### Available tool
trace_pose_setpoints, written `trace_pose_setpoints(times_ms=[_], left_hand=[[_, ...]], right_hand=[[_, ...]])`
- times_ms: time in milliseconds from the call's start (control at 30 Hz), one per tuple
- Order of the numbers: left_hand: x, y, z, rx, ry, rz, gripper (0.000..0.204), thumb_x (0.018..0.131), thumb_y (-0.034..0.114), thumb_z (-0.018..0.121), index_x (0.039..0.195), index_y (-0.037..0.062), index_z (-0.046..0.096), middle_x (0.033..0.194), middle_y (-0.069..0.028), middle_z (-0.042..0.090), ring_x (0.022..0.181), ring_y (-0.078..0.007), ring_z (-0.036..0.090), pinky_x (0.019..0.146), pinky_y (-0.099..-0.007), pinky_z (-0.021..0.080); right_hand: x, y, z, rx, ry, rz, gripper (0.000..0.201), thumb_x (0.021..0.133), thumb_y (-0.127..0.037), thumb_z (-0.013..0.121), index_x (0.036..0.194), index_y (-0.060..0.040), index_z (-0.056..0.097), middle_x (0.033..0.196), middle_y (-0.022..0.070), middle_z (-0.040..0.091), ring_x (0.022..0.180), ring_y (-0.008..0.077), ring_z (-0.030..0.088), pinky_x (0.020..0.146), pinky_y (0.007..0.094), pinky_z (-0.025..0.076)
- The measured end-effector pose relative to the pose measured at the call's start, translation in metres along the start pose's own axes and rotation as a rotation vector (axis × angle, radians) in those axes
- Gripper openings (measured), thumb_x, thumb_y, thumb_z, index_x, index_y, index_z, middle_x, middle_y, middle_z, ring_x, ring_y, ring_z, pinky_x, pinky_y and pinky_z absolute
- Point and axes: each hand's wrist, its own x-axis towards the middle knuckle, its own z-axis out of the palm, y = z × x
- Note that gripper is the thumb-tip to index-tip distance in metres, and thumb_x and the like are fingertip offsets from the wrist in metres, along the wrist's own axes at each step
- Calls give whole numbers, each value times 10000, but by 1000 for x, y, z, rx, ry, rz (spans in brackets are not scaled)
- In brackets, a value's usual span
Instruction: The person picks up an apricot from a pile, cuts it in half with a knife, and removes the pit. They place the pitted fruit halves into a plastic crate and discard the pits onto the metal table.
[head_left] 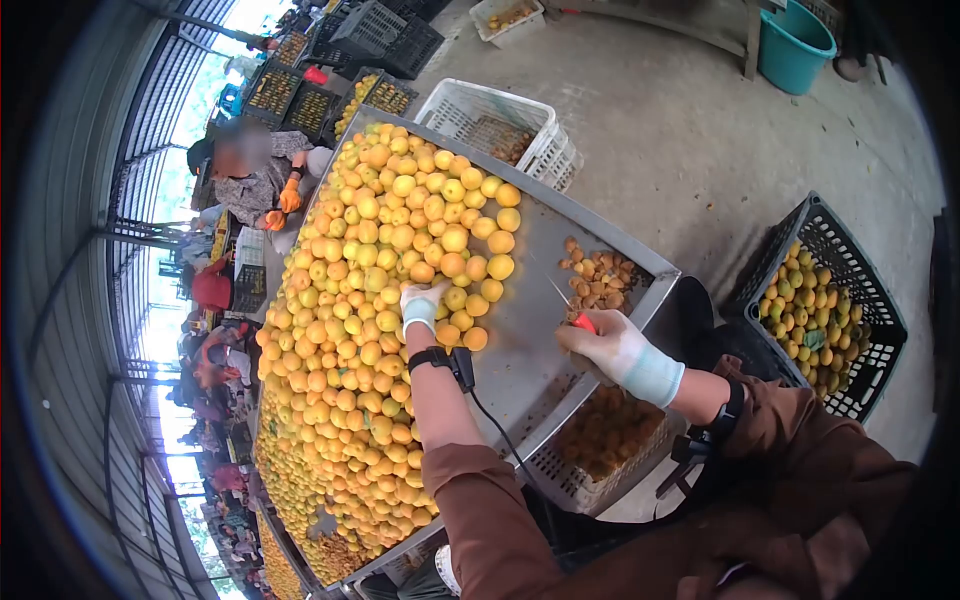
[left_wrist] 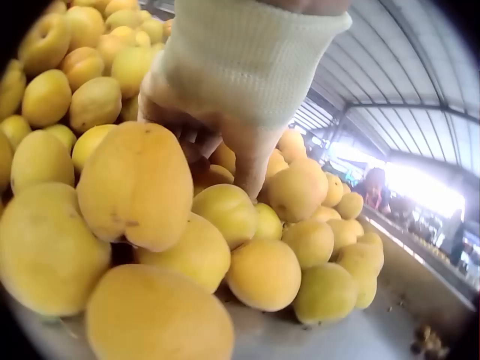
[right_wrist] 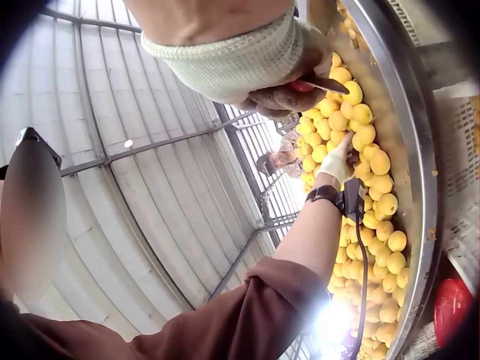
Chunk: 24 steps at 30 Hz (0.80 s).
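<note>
From the head view we record a long metal table heaped with apricots along its far and left side. The left hand, gloved, reaches into the near edge of the heap, fingers curled among the fruit. The right hand, also gloved, is closed round a small knife with a red handle, blade pointing up, over the bare near-right part of the table. A small pile of pits lies at the right edge. A white crate below the near edge holds cut fruit; a black crate of apricots stands on the floor to the right.

From the left wrist view we note the fingers bent down between the fruit; we cannot tell whether they have closed on one apricot yet.

From the right wrist view we confirm the knife gripped firmly.

In our judgement, the pick is best made from the edge of the heap, taking a single fruit cleanly so neighbours do not roll, with the blade kept well apart from the reaching hand.
</note>
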Motion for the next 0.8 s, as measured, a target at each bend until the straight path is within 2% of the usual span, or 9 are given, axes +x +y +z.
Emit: trace_pose_setpoints(times_ms=[100,167,267,300,367,500,533,667,800], left_hand=[[-2,-3,7,-22,78,12,574,667,491,793,840,-46,684,824,-157,690,748,-241,645,732,-361,510],[-17,-2,4,7,158,36,548,684,448,802,895,-42,678,842,-138,685,759,-212,633,733,-343,508],[-41,-19,-8,-586,91,225,468,822,236,732,1186,-6,565,1034,-90,626,955,-173,583,839,-329,496],[-48,-30,-9,-581,100,219,468,822,236,732,1186,-6,565,1034,-90,626,955,-173,583,839,-329,496],[-84,-27,-18,-1094,6,416,447,898,185,653,1271,-8,499,1168,-102,565,1057,-198,543,904,-356,476],[-149,-16,-26,-1430,-134,612,528,972,321,580,1373,18,422,1252,-99,500,1180,-222,465,990,-422,427],[-156,-21,-23,-1626,-241,523,514,982,367,551,1342,16,444,1236,-90,509,1142,-217,495,957,-401,442],[-194,-23,-15,-1916,-202,459,527,948,472,553,1238,35,503,1169,-57,553,974,-182,557,862,-345,467],[-208,-41,-9,-2089,-269,478,505,965,470,514,1277,73,501,1195,-60,582,1011,-196,582,863,-390,491]], right_hand=[[1,4,-1,-34,-5,-64,279,869,-282,637,763,-29,586,594,-35,498,466,44,412,433,219,309],[1,2,-1,-85,25,-48,304,863,-291,641,777,-8,573,621,36,532,563,150,494,556,287,415],[6,11,0,-396,124,-282,285,853,-267,653,864,-2,549,651,66,533,610,179,568,555,328,429],[4,11,2,-392,113,-282,285,853,-267,653,864,-2,549,651,66,533,610,179,568,555,328,429],[-3,9,6,-519,75,-352,321,840,-275,651,895,-3,491,766,237,558,750,446,557,683,417,471],[-3,25,12,-716,55,-401,291,857,-261,638,922,-15,499,804,230,580,825,437,584,704,445,471],[-1,30,11,-775,42,-481,273,867,-255,630,924,-18,507,818,227,585,827,435,579,713,457,468],[-2,39,13,-855,-31,-619,233,909,-261,587,931,-35,536,858,212,597,833,423,575,718,467,463],[-6,42,18,-885,-72,-630,250,936,-295,555,929,-45,546,828,195,610,816,413,593,695,467,465]])
